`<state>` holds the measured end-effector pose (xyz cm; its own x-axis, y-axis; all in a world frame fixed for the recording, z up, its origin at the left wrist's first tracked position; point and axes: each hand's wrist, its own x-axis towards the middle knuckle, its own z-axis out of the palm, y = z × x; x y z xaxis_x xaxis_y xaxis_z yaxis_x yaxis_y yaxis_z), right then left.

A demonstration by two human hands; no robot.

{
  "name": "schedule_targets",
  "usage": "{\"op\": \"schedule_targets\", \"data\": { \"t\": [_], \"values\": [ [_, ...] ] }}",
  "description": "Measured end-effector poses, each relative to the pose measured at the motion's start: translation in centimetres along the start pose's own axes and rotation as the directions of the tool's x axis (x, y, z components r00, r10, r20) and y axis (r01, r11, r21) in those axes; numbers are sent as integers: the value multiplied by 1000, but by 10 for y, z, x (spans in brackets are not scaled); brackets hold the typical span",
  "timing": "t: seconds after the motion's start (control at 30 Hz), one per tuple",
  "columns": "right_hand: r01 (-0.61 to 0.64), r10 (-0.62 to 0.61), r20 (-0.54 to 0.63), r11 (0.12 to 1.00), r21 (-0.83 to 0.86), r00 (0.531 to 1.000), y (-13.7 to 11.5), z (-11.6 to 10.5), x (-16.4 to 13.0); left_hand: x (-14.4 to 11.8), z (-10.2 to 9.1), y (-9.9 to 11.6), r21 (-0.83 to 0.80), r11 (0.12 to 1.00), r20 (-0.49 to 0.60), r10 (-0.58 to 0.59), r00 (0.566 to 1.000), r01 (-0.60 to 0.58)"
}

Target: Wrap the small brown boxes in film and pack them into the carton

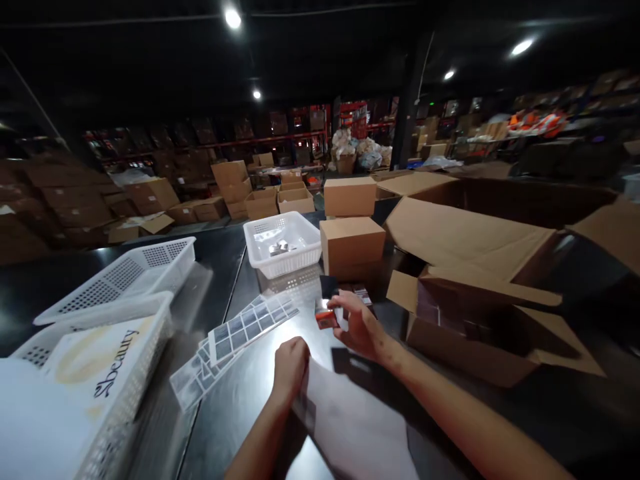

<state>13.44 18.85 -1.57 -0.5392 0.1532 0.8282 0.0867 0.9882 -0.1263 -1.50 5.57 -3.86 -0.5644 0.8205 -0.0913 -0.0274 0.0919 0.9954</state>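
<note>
Our right hand [361, 328] reaches forward over the dark table [500, 413], forearm slanting in from the lower right, fingers pinched on a small red box [326, 316] just ahead of the label sheets [240, 337]. Our left hand [290, 367] rests curled, fingers together, on a white sheet [355, 427] near us.

White basket [283, 250] (perforated) sits beside stacked cardboard boxes [351, 227].
</note>
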Motion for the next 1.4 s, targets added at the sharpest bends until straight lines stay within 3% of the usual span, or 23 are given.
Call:
{"op": "schedule_targets", "data": {
  "t": [0.17,0.4,0.47,0.57,0.63,0.73,0.87,0.97,1.13,1.4],
  "values": [
    [138,-132,-125,990,42,983,-21,-14,-21,-16,3,13,41,996,162,76,984,-83],
    [236,-227,-93,966,104,970,-39,-20,-25,-17,9,11,41,991,266,112,957,-127],
    [158,-152,-52,977,144,987,-43,-31,-26,-18,7,14,67,989,248,110,962,-131],
    [-108,107,18,969,224,994,-44,-52,-27,-23,6,21,128,977,125,152,980,-168],
    [-224,265,-86,918,327,960,-40,-63,-26,-24,7,23,162,967,103,182,978,-197],
    [-296,438,-141,778,554,888,-34,-69,-21,-21,10,21,175,959,82,209,974,-221],
    [-449,640,-71,608,654,765,-37,-68,-14,-21,14,20,156,965,52,204,978,-210],
    [-618,758,76,464,635,647,-40,-67,-12,-24,15,22,187,960,16,208,978,-207],
    [-736,792,307,246,630,528,-42,-64,-10,-28,15,21,233,953,-3,197,980,-191],
    [-776,805,431,56,628,407,-52,-59,-3,-34,16,15,291,919,30,269,963,-266]
  ]
}}
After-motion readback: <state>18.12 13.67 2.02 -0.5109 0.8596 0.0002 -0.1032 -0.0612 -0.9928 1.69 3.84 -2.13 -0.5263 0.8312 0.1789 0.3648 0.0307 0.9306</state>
